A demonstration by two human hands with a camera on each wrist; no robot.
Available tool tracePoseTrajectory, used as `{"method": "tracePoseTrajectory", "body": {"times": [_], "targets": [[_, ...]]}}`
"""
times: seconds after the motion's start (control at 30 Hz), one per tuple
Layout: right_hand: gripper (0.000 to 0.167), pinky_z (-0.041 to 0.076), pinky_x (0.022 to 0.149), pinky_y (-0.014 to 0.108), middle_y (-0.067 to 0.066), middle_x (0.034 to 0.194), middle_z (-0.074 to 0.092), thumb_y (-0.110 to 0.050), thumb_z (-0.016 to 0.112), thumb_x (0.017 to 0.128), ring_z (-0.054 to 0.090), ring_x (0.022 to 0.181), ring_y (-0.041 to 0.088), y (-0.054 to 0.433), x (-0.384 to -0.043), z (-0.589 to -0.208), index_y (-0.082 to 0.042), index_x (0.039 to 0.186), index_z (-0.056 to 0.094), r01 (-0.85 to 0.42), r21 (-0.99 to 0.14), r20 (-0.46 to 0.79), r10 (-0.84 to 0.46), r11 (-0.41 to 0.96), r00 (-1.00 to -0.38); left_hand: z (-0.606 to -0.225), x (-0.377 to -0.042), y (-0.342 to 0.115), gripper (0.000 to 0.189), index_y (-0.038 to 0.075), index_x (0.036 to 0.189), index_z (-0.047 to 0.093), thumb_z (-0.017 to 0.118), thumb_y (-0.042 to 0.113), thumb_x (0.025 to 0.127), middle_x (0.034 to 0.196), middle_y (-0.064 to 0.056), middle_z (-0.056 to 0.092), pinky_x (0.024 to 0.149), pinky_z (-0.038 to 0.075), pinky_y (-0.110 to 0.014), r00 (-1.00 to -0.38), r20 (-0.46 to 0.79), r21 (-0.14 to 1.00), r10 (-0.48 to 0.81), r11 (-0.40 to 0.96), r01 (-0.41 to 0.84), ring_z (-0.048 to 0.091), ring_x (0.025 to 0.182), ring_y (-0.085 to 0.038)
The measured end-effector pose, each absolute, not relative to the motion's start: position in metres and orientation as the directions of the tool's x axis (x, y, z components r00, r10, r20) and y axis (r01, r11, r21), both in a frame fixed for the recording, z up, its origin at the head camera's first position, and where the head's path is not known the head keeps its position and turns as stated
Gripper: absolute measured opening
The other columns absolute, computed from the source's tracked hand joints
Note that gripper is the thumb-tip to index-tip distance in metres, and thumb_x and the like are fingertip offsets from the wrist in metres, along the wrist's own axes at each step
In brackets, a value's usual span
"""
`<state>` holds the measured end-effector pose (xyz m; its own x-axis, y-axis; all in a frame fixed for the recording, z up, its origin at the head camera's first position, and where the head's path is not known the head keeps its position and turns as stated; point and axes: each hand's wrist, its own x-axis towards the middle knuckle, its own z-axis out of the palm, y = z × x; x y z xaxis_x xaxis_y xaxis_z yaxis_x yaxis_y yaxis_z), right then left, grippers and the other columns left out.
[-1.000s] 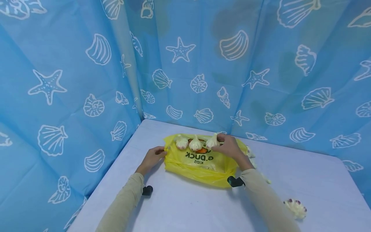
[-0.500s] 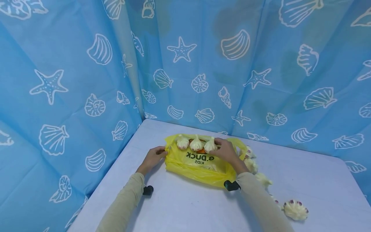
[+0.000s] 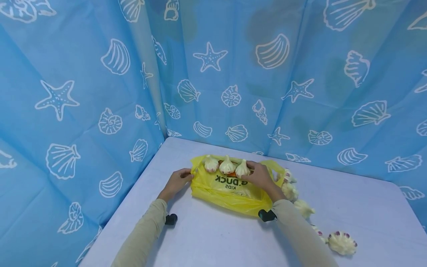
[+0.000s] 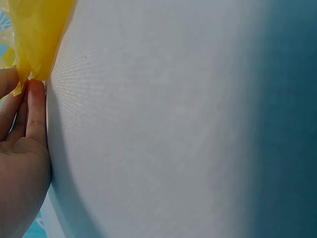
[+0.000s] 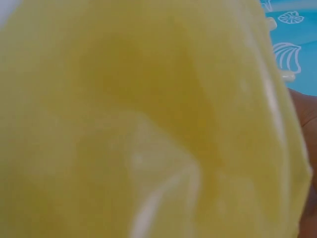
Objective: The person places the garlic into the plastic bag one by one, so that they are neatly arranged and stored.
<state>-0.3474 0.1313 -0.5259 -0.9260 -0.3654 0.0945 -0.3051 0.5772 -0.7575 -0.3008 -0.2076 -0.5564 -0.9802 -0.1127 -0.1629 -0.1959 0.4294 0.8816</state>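
A yellow plastic bag (image 3: 217,185) with duck lettering lies spread on the table. Three garlic bulbs sit in a row on its upper part: the left bulb (image 3: 211,164), the middle bulb (image 3: 227,165) and the right bulb (image 3: 242,169). My right hand (image 3: 261,175) holds the right bulb between thumb and fingers, close beside the middle one. At the bag's left edge my left hand (image 3: 177,182) pinches the plastic, which the left wrist view shows between the thumb and fingers (image 4: 35,111). Bag plastic (image 5: 148,124) covers most of the right wrist view.
Right of the bag, several more garlic bulbs run in a line toward me, among them a pale bulb (image 3: 303,208) and a purple-tipped one (image 3: 342,243). Blue shell-print curtains (image 3: 213,74) stand behind and left of the white table (image 3: 213,237).
My right hand has moved left and slightly down with the right garlic bulb, bringing it beside the middle one. My left hand has kept its place at the bag's edge.
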Motion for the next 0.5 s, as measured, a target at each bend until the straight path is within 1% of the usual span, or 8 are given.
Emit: {"method": "tracePoseTrajectory", "body": {"times": [0.33, 0.5], "targets": [[0.066, 0.053, 0.089, 0.045, 0.018, 0.133, 0.057, -0.024, 0.076, 0.083, 0.057, 0.116, 0.034, 0.1303, -0.3482, -0.5272, -0.001, 0.14, 0.05, -0.279, -0.753, 0.081, -0.336, 0.596, -0.938, -0.5549, -0.3012, -0.2071, 0.034, 0.013, 0.126, 0.064, 0.064, 0.027, 0.095, 0.122, -0.005, 0.063, 0.102, 0.044, -0.044, -0.977, -0.175, 0.879, -0.118, 0.429, -0.209, 0.055, 0.115, -0.024], [0.065, 0.054, 0.088, 0.045, 0.018, 0.133, 0.057, -0.022, 0.076, 0.083, 0.057, 0.116, 0.035, 0.1298, -0.3479, -0.5298, -0.001, 0.139, 0.051, -0.272, -0.762, 0.077, -0.335, 0.588, -0.939, -0.5561, -0.3008, -0.2071, 0.033, 0.012, 0.125, 0.064, 0.064, 0.026, 0.095, 0.121, -0.005, 0.063, 0.102, 0.045, -0.044, -0.979, -0.166, 0.88, -0.114, 0.432, -0.199, 0.055, 0.115, -0.024]]}}
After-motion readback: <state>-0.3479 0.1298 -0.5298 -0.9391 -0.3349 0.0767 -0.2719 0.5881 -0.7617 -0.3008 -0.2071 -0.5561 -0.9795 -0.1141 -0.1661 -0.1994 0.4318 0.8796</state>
